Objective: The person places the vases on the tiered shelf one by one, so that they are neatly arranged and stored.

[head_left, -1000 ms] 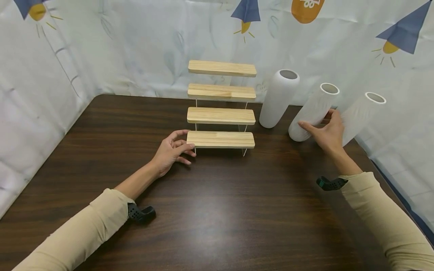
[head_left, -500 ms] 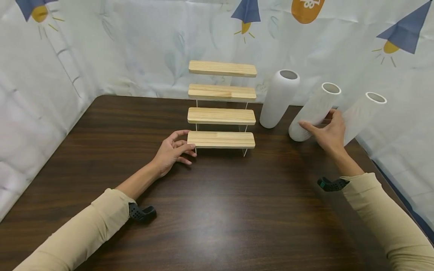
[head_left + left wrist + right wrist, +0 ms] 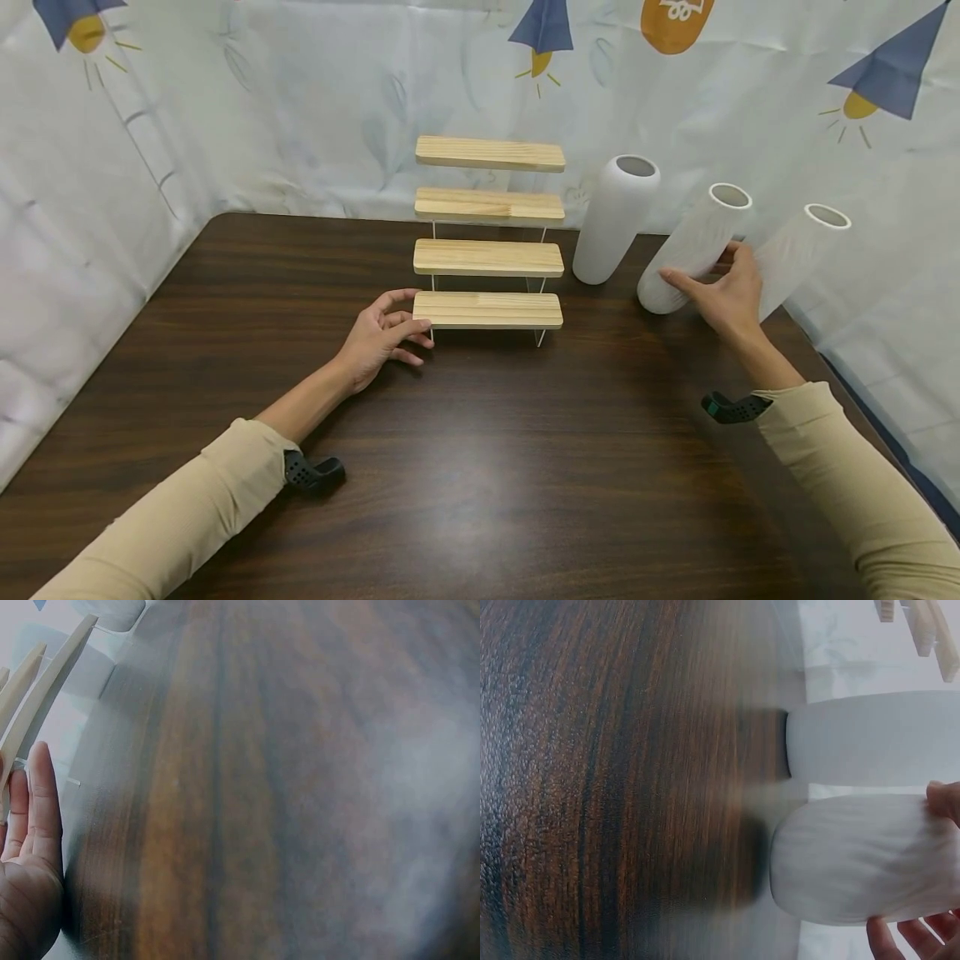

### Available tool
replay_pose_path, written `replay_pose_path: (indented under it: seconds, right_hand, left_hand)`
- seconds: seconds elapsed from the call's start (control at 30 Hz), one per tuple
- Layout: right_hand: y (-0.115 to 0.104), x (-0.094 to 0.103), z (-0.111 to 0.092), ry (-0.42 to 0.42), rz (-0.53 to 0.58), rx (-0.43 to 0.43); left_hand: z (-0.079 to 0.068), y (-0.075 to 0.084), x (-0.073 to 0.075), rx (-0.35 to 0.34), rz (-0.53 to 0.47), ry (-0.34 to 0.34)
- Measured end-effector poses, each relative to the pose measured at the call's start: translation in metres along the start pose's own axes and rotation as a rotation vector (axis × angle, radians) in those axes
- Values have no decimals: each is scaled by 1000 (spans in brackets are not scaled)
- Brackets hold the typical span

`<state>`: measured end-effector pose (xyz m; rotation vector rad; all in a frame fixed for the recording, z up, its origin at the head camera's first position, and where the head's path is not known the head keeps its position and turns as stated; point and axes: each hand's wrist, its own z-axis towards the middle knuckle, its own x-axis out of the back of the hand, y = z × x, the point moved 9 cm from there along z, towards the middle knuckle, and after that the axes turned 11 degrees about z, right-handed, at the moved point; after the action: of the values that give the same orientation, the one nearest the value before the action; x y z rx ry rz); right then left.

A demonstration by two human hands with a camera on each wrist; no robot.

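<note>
A stepped stand (image 3: 487, 310) with several pale wooden shelves on thin clear supports stands near the table's back edge. My left hand (image 3: 375, 337) holds the left end of its lowest shelf, thumb at the front corner. In the left wrist view, the fingers (image 3: 45, 802) lie by the shelf's underside. To the right stand three white vases. My right hand (image 3: 727, 292) grips the middle, ribbed vase (image 3: 686, 250) by its side, thumb on the near face and fingers behind. The right wrist view shows this vase (image 3: 855, 862) with its base at the table.
A smooth white vase (image 3: 611, 221) stands between the stand and the gripped vase. Another ribbed vase (image 3: 795, 258) is right behind my right hand, partly hidden by it. A printed white curtain (image 3: 315, 108) hangs behind the dark wooden table (image 3: 465, 467).
</note>
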<state>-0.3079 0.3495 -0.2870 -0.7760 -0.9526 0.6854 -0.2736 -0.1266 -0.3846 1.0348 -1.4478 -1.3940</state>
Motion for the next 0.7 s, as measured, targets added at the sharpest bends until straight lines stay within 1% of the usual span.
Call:
replay_pose_path:
  seconds: [0.23,0.43,0.7]
  right_hand:
    - [-8,3,-2,-1,-3,-7]
    - [-24,11,-5,-12,15,1]
    - [-46,17,-9,-45,3,13]
  left_hand:
    - [0,0,0,1,2,-5]
    - [1,1,0,5,19,-8]
    - [-1,1,-1,6,24,-8]
